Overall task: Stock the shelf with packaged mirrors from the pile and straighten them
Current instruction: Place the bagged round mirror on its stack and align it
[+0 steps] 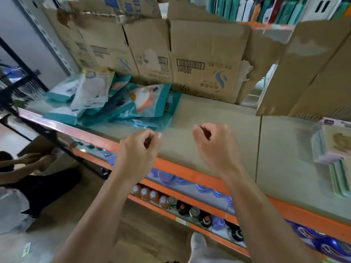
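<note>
Beige shelving (209,118) with an orange front rail (190,174) filled most of the view. Flattened cardboard boxes (205,59) stood along its back. The pile of packaged mirrors (121,103), in teal and white bags, lay loosely heaped on the left part of this shelf, the bags overlapping at mixed angles. A separate stack of flat packages (334,149) sat at the right edge of the same shelf, well apart from the pile.

Your left hand (140,149) hovered over the front rail, just beside the near edge of the pile, with its fingers curled in and nothing in them. Your right hand (214,147) hovered over bare shelf near the left hand, likewise clenched and empty. Neither hand touched a package.

Bottles (171,202) lined the lower shelves. A second person (28,186) crouched on the floor at the far left.
</note>
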